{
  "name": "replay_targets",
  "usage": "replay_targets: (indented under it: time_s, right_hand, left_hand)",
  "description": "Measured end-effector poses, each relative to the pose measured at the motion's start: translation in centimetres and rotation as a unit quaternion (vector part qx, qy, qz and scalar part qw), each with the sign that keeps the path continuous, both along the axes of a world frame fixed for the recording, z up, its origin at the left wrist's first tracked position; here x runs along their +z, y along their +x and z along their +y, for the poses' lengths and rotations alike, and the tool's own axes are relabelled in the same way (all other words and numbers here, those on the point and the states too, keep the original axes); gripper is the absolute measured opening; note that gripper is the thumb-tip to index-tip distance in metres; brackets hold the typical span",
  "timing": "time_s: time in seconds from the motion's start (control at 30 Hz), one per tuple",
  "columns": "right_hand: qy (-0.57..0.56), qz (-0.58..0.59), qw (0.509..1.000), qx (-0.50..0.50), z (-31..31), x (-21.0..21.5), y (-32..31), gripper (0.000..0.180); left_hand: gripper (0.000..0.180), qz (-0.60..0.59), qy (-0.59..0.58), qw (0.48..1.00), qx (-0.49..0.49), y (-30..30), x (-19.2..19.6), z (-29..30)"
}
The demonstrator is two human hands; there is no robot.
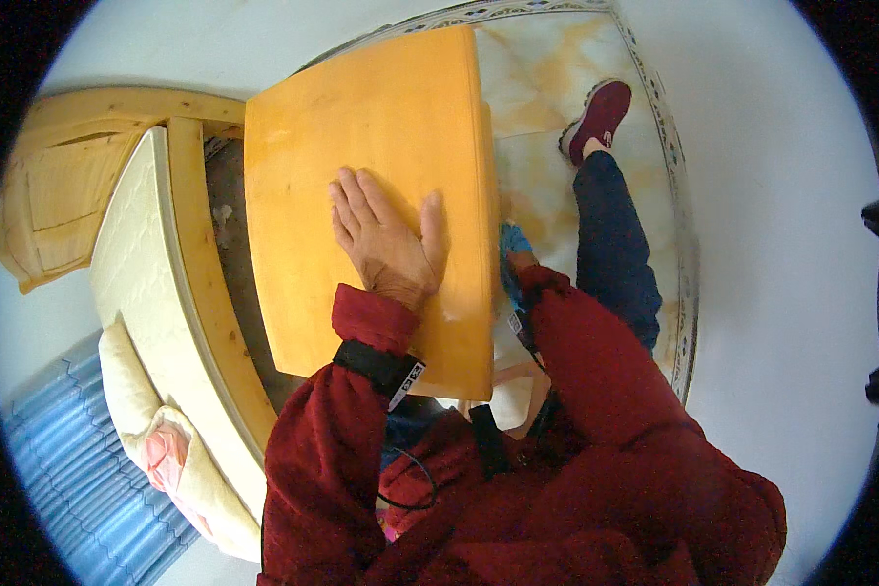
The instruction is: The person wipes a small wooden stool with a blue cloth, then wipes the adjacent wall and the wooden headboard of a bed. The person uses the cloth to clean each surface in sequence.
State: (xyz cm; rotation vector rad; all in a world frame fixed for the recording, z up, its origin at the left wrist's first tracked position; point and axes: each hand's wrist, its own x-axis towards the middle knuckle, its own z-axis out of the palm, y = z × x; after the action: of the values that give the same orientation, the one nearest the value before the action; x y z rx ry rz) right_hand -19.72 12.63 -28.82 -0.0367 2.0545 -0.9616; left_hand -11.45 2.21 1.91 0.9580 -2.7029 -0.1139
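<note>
My left hand (pixel 385 234) lies flat, palm down, on the smooth yellow-orange top of a wooden cabinet or small table (pixel 313 137). Its fingers are stretched out and it holds nothing. Low beside the right edge of that top is my right hand (pixel 524 261), partly hidden by my sleeve and the furniture. A bunched blue cloth (pixel 514 237) shows in its grip, against or close to the furniture's side. Most of the right fingers are out of sight.
A wooden bed frame (pixel 210 273) with a pale mattress (pixel 146 234) stands at the left, bearing a rumpled cream and pink cover (pixel 166 454). Blue curtain-like fabric (pixel 78 459) is at lower left. My leg in dark trousers (pixel 610 225) and maroon shoe (pixel 601 115) rest on the tiled floor (pixel 537 78).
</note>
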Motion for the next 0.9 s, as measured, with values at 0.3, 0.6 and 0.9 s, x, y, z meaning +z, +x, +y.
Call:
replay_targets:
  time_s: [0.3, 0.6, 0.9]
  right_hand:
    - [-0.107, 0.063, 0.992, -0.01, -3.8, 2.3, -5.4, 0.051]
    - [-0.237, -0.009, 0.969, -0.075, -7.5, 5.1, -10.5, 0.047]
    - [-0.277, -0.038, 0.954, -0.107, -8.0, 6.2, -12.1, 0.045]
  left_hand:
    - [0.081, 0.005, -0.033, 0.999, 0.013, -0.5, -0.3, -0.4]
    - [0.085, -0.006, 0.058, 0.998, 0.026, -1.6, 0.8, -0.4]
    - [0.083, 0.015, 0.089, 0.996, 0.02, -1.0, 1.0, -0.2]
